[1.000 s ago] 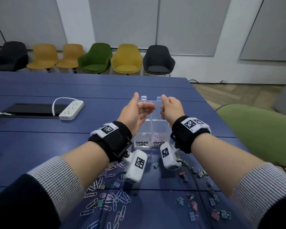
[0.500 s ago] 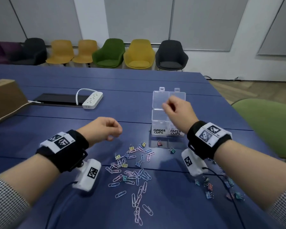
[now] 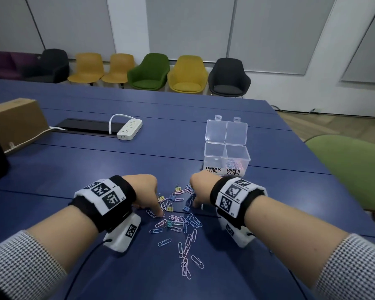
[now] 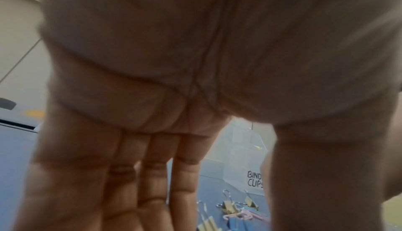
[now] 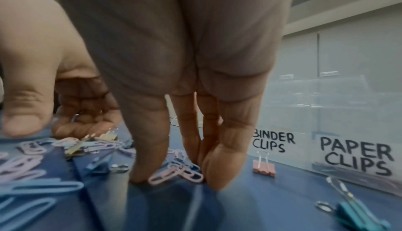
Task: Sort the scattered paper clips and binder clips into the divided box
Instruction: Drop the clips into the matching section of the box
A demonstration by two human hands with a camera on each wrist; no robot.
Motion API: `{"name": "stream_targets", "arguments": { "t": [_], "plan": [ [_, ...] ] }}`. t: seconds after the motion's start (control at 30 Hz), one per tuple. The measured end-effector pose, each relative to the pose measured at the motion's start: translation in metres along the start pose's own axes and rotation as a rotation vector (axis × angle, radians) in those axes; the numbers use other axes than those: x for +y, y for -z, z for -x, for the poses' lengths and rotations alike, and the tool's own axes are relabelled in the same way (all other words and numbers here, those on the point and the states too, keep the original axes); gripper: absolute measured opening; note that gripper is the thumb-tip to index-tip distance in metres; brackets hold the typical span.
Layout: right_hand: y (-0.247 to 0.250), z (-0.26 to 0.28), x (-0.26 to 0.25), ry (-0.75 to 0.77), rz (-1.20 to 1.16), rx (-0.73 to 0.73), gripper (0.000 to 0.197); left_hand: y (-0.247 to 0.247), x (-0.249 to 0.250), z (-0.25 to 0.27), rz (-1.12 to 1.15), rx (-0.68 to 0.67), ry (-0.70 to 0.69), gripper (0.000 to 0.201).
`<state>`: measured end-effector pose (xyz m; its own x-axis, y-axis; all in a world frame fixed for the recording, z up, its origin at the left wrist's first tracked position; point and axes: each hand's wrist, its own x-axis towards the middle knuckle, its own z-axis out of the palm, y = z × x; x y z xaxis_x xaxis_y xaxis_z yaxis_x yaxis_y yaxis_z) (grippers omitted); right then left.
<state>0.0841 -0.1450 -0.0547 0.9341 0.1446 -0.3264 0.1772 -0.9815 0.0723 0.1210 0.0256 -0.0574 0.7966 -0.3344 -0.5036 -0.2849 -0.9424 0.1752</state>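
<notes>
A: At the lower centre of the head view, both hands are down on the blue worktop [image 3: 204, 135] among the scattered paper clips [image 3: 188, 221] and binder clips [image 3: 167, 207]. Why so low?

B: Flat wire clips lie flush, so I judge the fingertips must press and slide them to get an edge up. The left hand [image 3: 146, 192] has its fingers reaching straight down, one tip touching a paper clip; nothing is gripped. In the left wrist view the fingers [image 4: 121, 174] hang nearly straight, side by side.

A: And the right hand [image 3: 200, 190]?

B: Its fingers [image 5: 150, 148] stand extended, tips on the worktop either side of a pink paper clip [image 5: 174, 176], narrow but not closed round it. It holds nothing that I can see.

A: Where does everything go?

B: Into the clear divided box [image 3: 226, 158], right of centre in the head view, just above the right hand, its lid hinged back open. Handwritten labels on the front read "BINDER CLIPS" on the left-hand compartment and "PAPER CLIPS" on the right-hand one. Some pink paper clips already lie in the right-hand one; the other looks empty.

A: Anything nearer the box?

B: A pink binder clip [image 5: 263, 166] stands just before the "BINDER CLIPS" label, apart from the fingers.
</notes>
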Motion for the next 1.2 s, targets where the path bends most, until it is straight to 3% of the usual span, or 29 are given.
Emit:
{"name": "stream_targets", "arguments": {
  "t": [0.13,0.23,0.33,0.5,0.7,0.83,0.93,1.0,1.1,1.17,1.2],
  "plan": [
    [-0.001,-0.001,-0.008,-0.002,-0.005,0.01,0.021,-0.006,-0.004,0.01,-0.028,0.073,-0.141,0.04],
    [-0.002,0.0,-0.011,-0.021,-0.028,0.006,0.013,-0.011,-0.009,0.017,0.009,0.072,-0.257,0.047],
    [-0.001,0.005,-0.015,-0.057,-0.042,-0.011,0.02,-0.013,-0.009,0.022,-0.009,0.063,-0.319,0.052],
    [-0.001,0.015,-0.017,-0.118,-0.015,-0.048,0.04,-0.018,0.0,0.022,-0.067,0.134,-0.354,0.033],
    [-0.005,0.025,-0.016,-0.119,-0.055,-0.064,0.026,-0.021,0.005,0.021,-0.08,0.17,-0.318,0.017],
    [-0.007,0.028,-0.016,-0.118,-0.057,-0.059,0.032,-0.024,0.008,0.022,-0.108,0.206,-0.31,0.018],
    [-0.006,0.032,-0.015,-0.107,-0.053,-0.076,0.016,-0.024,0.009,0.022,-0.097,0.202,-0.301,0.019],
    [-0.006,0.034,-0.01,-0.119,-0.089,-0.062,0.022,-0.023,0.009,0.022,-0.09,0.198,-0.304,0.016],
    [-0.014,0.033,0.008,-0.138,-0.338,-0.057,0.013,-0.02,0.001,0.021,-0.036,0.213,-0.286,0.015],
    [-0.022,0.034,0.023,-0.133,-0.738,-0.069,0.013,-0.014,-0.011,0.02,0.164,0.197,-0.267,0.016],
    [-0.025,0.034,0.029,-0.14,-0.992,-0.065,0.018,-0.012,-0.017,0.02,0.374,0.166,-0.265,0.017]
  ]
}}
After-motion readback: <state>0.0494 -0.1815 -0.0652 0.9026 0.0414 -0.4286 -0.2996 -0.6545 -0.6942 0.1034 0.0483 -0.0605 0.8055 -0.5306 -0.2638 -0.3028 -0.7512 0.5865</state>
